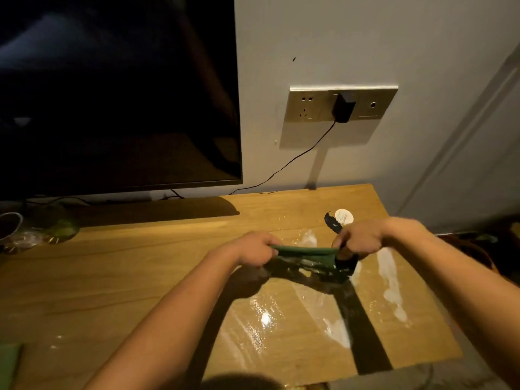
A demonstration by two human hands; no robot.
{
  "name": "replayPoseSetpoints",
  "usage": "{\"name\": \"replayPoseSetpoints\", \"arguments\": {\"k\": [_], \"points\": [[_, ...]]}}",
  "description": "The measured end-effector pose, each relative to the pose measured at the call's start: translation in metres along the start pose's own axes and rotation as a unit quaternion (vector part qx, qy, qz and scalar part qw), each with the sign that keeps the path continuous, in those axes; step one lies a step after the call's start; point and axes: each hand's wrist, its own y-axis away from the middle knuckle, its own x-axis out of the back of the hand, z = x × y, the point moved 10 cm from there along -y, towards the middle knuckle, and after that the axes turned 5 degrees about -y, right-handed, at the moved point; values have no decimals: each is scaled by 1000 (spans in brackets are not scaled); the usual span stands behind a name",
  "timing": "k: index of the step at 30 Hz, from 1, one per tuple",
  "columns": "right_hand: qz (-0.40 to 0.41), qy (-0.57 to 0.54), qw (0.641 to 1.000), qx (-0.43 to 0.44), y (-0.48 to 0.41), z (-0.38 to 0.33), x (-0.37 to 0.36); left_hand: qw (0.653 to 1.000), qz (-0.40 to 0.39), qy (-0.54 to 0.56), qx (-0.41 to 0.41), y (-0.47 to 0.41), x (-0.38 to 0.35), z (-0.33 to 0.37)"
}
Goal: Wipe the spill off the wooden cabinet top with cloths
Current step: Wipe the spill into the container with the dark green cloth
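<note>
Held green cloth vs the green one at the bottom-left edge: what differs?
Pose: the held cloth is off the surface, pulled taut between the left hand and right hand; the corner cloth lies on the cabinet top, untouched.
Place: the held cloth hangs over the white spill at the right; the corner cloth sits far left.
View: the held cloth is mostly in view; the corner cloth is cut by the frame.
Both are green.

A pale grey wall [337, 38] runs along the back. A big television [112, 94] fills the left, its screen dark, and casts a shadow on the wooden cabinet [126, 263] below. To its right is a metal socket plate [309, 105] with a black plug [343, 108], whose cable [295, 157] droops toward the cabinet's back edge. The light is warm and dim.
</note>
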Motion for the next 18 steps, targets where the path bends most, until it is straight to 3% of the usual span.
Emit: {"name": "replayPoseSetpoints", "arguments": {"k": [5,9,12,18], "points": [[183,2,983,21,-26,-13,122,971,236,-3,-47,-42,86,7],[301,27,953,29,-61,-16,176,938,345,-11,-39,-76,115,-6],[335,9,941,52,-103,-10,176,935,351,-47,-36,-106,114,-27],[317,29,947,45,-187,17,114,966,223,-129,1,-159,63,-77]]}}
